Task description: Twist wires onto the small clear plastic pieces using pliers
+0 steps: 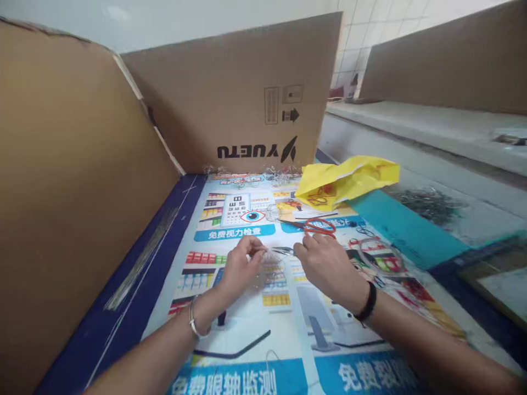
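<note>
Above the printed eye-chart mat (247, 323): my left hand (241, 270) and right hand (325, 267) both pinch a thin silvery wire piece (272, 254), one at each end, lifted clear, probably for steadier control.

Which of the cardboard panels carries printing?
The back cardboard panel, facing the person: it bears an upside-down YUETU logo; the left panel and far right panel are plain.

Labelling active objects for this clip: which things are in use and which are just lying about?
In use: thin wire piece, pinched between left hand and right hand.

Lying about: red-handled scissors, yellow plastic bag, black strip, bundle of straight wires, cardboard box.
</note>
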`<action>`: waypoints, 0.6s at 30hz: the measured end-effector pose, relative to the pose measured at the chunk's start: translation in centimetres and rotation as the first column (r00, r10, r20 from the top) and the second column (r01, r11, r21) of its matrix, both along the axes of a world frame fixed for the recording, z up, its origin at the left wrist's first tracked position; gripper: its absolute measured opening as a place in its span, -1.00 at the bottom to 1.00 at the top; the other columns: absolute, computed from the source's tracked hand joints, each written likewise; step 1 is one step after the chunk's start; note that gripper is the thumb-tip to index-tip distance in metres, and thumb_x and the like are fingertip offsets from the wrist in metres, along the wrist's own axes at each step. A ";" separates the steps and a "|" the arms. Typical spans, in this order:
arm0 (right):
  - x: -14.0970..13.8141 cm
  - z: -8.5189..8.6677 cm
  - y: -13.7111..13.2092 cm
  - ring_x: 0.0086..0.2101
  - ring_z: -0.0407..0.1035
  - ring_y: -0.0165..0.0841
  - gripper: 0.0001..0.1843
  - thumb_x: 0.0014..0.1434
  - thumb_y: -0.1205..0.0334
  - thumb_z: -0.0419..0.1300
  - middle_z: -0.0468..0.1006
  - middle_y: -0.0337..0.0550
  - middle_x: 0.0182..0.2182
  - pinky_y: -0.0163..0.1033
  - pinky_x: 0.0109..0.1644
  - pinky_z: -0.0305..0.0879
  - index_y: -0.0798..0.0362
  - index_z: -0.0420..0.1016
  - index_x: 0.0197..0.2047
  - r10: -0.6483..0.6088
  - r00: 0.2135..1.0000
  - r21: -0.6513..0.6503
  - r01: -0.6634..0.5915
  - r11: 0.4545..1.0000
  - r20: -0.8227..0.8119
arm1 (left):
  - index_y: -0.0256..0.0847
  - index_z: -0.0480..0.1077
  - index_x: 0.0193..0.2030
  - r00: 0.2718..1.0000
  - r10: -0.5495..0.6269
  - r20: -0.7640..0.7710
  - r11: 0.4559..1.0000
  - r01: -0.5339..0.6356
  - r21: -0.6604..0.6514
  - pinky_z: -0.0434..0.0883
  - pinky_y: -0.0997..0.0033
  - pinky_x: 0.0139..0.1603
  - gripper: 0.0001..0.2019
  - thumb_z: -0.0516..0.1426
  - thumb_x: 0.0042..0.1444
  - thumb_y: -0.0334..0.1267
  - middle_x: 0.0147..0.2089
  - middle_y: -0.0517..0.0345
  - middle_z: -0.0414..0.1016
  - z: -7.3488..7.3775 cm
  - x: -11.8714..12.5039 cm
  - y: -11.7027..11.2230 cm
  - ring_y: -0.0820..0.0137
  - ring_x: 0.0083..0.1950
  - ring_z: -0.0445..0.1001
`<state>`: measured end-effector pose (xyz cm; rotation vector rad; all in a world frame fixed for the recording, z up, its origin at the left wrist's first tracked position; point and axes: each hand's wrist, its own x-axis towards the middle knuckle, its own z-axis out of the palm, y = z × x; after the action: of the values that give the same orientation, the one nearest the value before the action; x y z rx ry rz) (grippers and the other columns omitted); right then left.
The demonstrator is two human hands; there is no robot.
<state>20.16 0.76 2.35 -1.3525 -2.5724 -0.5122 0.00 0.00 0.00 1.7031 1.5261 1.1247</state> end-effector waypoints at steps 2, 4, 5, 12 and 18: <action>0.0 0.1 0.0 -0.36 0.22 -0.26 -0.88 0.13 0.41 0.09 0.42 -0.14 -0.45 -0.19 -0.34 -0.14 0.04 0.40 -0.38 -0.006 0.999 0.008 0.006 1.000 -0.039 | -0.19 0.27 -0.30 1.000 -0.017 0.024 1.000 0.016 0.025 0.33 0.39 -0.19 -0.95 0.07 0.07 -0.38 -0.32 0.20 0.45 0.0 0.0 0.1 0.42 -0.28 0.42; -0.1 0.2 -0.1 -0.36 0.21 -0.27 -0.89 0.14 0.38 0.09 0.43 -0.14 -0.44 -0.20 -0.33 -0.13 0.04 0.40 -0.37 0.005 0.998 0.018 -0.004 1.000 -0.066 | -0.19 0.27 -0.29 0.999 -0.027 0.038 0.998 0.025 0.051 0.33 0.39 -0.18 -0.96 0.06 0.09 -0.36 -0.31 0.18 0.46 0.0 0.0 0.1 0.42 -0.26 0.43; -0.2 0.3 -0.2 -0.36 0.21 -0.27 -0.90 0.14 0.37 0.10 0.43 -0.14 -0.43 -0.20 -0.33 -0.13 0.04 0.40 -0.37 0.022 0.997 0.020 -0.021 1.000 -0.074 | -0.19 0.27 -0.28 0.999 -0.030 0.044 0.998 0.028 0.065 0.34 0.39 -0.17 -0.96 0.06 0.10 -0.35 -0.30 0.18 0.46 -0.1 0.0 0.1 0.41 -0.25 0.43; -0.6 0.0 -0.6 -0.39 0.15 -0.27 -0.87 0.15 0.42 0.08 0.39 -0.13 -0.46 -0.19 -0.32 -0.13 0.05 0.39 -0.38 0.059 0.997 0.103 -0.053 0.993 -0.054 | -0.18 0.28 -0.27 1.000 -0.029 -0.005 0.993 0.029 0.118 0.34 0.39 -0.17 -0.96 0.06 0.12 -0.32 -0.30 0.17 0.46 -0.1 0.0 -0.4 0.41 -0.25 0.44; -0.6 -0.2 -0.7 -0.40 0.14 -0.28 -0.89 0.16 0.42 0.08 0.38 -0.13 -0.47 -0.19 -0.31 -0.11 0.06 0.40 -0.34 0.083 0.996 0.160 -0.079 0.984 -0.021 | -0.19 0.29 -0.26 1.000 -0.022 0.008 0.994 0.021 0.105 0.36 0.38 -0.16 -0.94 0.06 0.10 -0.35 -0.29 0.16 0.47 0.0 0.2 -0.4 0.40 -0.24 0.45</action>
<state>19.51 0.08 2.14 -1.1891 -2.4929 -0.6641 0.17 -0.42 -0.03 1.7774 1.4625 1.2189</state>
